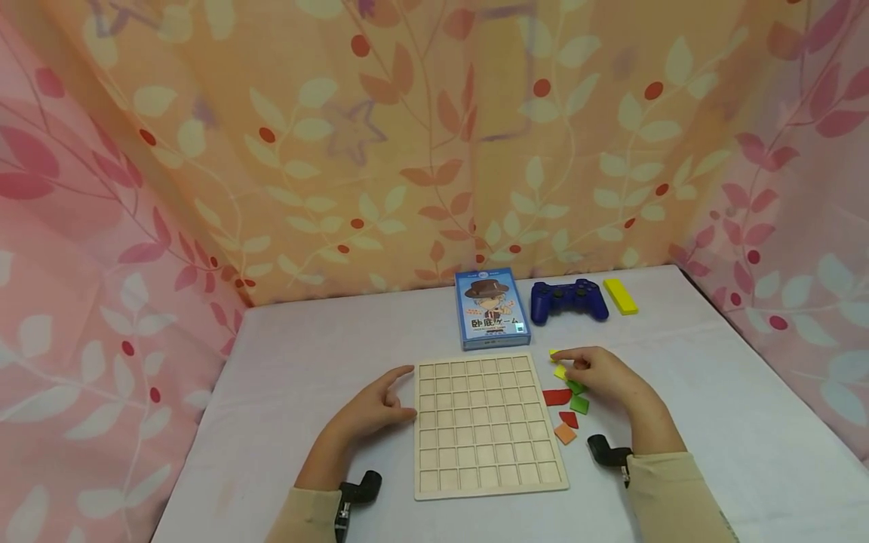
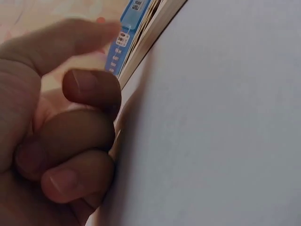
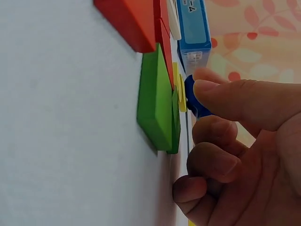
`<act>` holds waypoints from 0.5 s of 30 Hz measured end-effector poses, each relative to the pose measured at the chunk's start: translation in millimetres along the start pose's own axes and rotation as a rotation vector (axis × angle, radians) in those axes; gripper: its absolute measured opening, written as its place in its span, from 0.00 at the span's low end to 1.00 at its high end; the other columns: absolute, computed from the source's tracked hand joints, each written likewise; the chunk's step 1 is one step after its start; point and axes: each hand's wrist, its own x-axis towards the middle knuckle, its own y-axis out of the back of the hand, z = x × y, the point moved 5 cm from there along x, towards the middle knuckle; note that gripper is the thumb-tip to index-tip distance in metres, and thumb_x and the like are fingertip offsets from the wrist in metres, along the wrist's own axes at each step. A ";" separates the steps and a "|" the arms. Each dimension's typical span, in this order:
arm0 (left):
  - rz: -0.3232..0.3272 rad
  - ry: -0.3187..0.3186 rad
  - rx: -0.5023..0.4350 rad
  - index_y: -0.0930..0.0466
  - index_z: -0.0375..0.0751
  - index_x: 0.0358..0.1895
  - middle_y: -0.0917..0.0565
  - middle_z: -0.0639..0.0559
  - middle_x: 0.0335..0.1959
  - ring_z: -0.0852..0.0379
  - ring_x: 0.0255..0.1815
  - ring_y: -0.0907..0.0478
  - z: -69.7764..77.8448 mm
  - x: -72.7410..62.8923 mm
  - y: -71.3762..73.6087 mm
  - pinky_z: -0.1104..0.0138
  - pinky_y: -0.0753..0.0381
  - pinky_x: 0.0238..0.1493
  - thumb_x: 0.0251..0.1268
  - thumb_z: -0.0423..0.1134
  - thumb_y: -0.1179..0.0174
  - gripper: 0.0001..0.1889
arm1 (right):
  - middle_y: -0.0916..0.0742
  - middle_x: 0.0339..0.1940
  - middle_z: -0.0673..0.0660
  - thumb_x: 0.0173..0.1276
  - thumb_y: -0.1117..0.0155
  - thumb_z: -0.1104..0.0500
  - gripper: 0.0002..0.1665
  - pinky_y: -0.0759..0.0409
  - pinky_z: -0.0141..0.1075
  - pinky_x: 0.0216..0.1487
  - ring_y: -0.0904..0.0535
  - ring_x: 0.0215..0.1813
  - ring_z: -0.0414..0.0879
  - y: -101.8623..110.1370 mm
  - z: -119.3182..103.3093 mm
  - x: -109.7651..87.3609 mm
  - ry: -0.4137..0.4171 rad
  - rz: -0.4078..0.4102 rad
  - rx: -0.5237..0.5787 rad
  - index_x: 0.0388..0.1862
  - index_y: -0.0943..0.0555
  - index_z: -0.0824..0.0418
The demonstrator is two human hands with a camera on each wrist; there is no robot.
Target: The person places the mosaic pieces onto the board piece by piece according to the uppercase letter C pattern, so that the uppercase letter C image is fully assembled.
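A pale wooden grid board [image 1: 485,456] lies on the table between the hands. My left hand [image 1: 370,406] is at its left side, index fingertip and thumb tip right at the edge, the other fingers bent inward. My right hand [image 1: 606,375] hovers beyond the board's right side. Its index finger reaches out to a small yellow piece [image 1: 553,354], partly hidden by the fingertip. A second yellow piece [image 1: 560,372] lies under the thumb side. Green pieces [image 3: 155,101], a long red piece [image 1: 557,397], a smaller red piece [image 1: 569,420] and an orange square [image 1: 565,433] lie nearby.
Behind the board lies a blue game box [image 1: 492,309] with a cartoon figure in a hat. To its right are a dark blue game controller [image 1: 569,302] and a yellow block [image 1: 621,296]. Patterned curtains [image 1: 380,151] enclose the white table [image 1: 305,332].
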 end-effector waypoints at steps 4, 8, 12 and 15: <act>0.021 -0.002 0.053 0.41 0.48 0.80 0.32 0.57 0.14 0.62 0.16 0.38 1.0 -0.2 -3.2 0.69 0.38 0.21 0.61 0.37 0.28 0.45 | 0.29 0.25 0.53 0.73 0.39 0.64 0.20 0.32 0.42 0.38 0.28 0.31 0.48 -0.6 2.7 0.3 -0.011 -0.013 -0.032 0.63 0.16 0.60; 0.044 0.006 0.090 0.36 0.46 0.78 0.33 0.58 0.14 0.62 0.15 0.39 1.4 0.5 -4.9 0.69 0.38 0.21 0.62 0.38 0.28 0.41 | 0.29 0.27 0.54 0.74 0.41 0.66 0.20 0.32 0.42 0.39 0.29 0.33 0.49 -0.2 4.4 0.9 -0.034 -0.011 -0.042 0.62 0.15 0.58; 0.059 0.007 0.087 0.34 0.44 0.77 0.33 0.58 0.14 0.62 0.15 0.40 0.2 0.9 -5.3 0.69 0.38 0.21 0.63 0.38 0.29 0.39 | 0.27 0.31 0.55 0.74 0.41 0.66 0.20 0.32 0.44 0.41 0.29 0.37 0.51 -0.4 4.0 1.4 -0.043 -0.011 -0.069 0.61 0.15 0.58; 0.062 0.002 0.093 0.34 0.43 0.77 0.33 0.58 0.14 0.62 0.15 0.39 0.0 0.7 -5.9 0.69 0.38 0.20 0.63 0.38 0.29 0.39 | 0.21 0.38 0.58 0.76 0.41 0.64 0.18 0.29 0.48 0.46 0.28 0.42 0.53 -0.4 3.1 1.2 -0.052 0.002 -0.103 0.60 0.14 0.57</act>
